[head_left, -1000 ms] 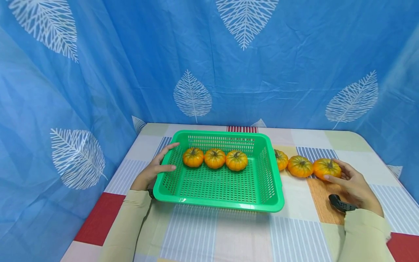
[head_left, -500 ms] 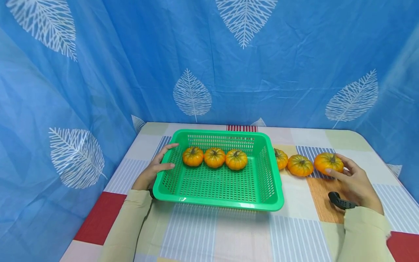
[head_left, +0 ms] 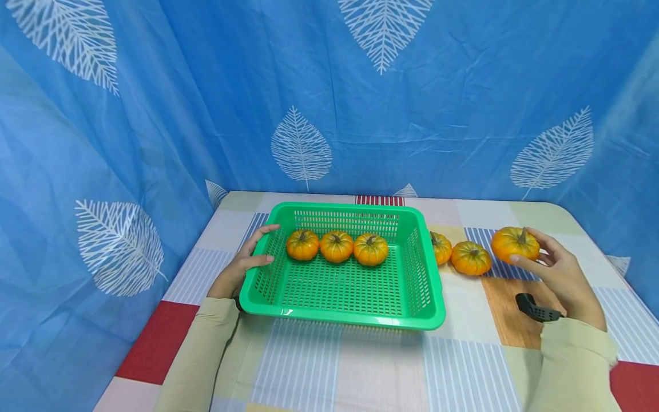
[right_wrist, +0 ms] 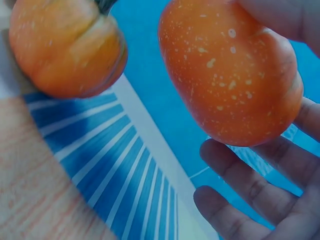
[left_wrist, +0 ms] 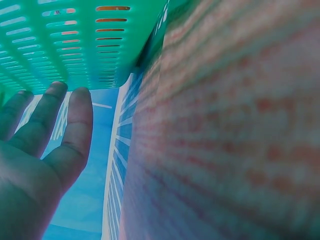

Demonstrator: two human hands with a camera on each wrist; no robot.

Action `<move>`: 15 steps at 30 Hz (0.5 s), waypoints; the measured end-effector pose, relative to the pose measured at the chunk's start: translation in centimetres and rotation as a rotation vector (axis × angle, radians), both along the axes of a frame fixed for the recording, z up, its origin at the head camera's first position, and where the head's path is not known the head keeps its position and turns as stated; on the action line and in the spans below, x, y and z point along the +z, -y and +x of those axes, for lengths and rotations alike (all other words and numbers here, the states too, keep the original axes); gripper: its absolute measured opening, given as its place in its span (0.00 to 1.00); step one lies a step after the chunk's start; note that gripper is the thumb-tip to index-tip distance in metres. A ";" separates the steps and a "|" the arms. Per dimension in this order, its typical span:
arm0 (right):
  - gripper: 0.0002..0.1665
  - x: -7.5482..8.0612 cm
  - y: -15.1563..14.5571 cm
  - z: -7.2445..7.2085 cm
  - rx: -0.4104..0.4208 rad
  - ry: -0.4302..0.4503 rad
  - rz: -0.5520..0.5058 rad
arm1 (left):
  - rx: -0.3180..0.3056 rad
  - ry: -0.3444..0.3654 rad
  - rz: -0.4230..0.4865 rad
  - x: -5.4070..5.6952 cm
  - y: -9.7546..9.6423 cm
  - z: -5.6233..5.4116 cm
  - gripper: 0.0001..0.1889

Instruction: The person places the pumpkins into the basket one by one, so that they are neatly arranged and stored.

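My right hand (head_left: 563, 280) holds a small orange pumpkin (head_left: 515, 244) between thumb and fingers, raised over the right part of the table; its speckled underside shows in the right wrist view. Two more pumpkins lie to its left: a whole one (head_left: 471, 258) and another (head_left: 440, 248) partly hidden by the basket. A green plastic basket (head_left: 342, 321) stands in the middle, with three pumpkins (head_left: 336, 247) in a row toward its back. At its left side, my left hand (head_left: 242, 266) grips the rim, thumb and a finger over it, other fingers (left_wrist: 80, 117) against the perforated outer wall.
The table has a patchwork cloth (head_left: 381, 366) of checks and stripes. A blue curtain (head_left: 453, 114) with white leaf prints hangs behind the table and along its sides. A black strap device (head_left: 538, 309) sits at my right wrist.
My right hand has lifted the rightmost pumpkin off the table, opening a gap between it and the pumpkin beside it. The left hand and the basket stay in place.
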State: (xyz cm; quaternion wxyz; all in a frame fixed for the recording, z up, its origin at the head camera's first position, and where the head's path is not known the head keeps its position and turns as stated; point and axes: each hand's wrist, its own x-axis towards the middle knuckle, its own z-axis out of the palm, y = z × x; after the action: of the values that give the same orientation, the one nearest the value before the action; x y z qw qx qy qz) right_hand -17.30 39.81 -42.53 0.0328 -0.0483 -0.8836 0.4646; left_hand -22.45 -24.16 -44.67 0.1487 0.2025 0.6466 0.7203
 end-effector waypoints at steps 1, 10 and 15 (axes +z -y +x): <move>0.50 0.1 0.1 0.0 0.008 -0.013 -0.001 | 0.001 -0.006 0.002 -0.1 0.0 0.0 0.35; 0.48 1.5 1.2 -0.1 0.091 -0.098 -0.012 | 0.005 0.000 -0.008 0.0 0.1 0.0 0.36; 0.47 1.9 1.9 -0.2 0.128 -0.128 -0.020 | 0.004 -0.009 -0.018 0.0 0.1 0.0 0.36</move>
State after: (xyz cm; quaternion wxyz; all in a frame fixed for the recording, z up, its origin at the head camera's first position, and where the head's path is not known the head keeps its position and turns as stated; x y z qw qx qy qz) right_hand -17.48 37.95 -40.62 0.0589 0.0380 -0.8762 0.4768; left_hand -22.41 -24.26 -44.70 0.1463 0.2030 0.6539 0.7140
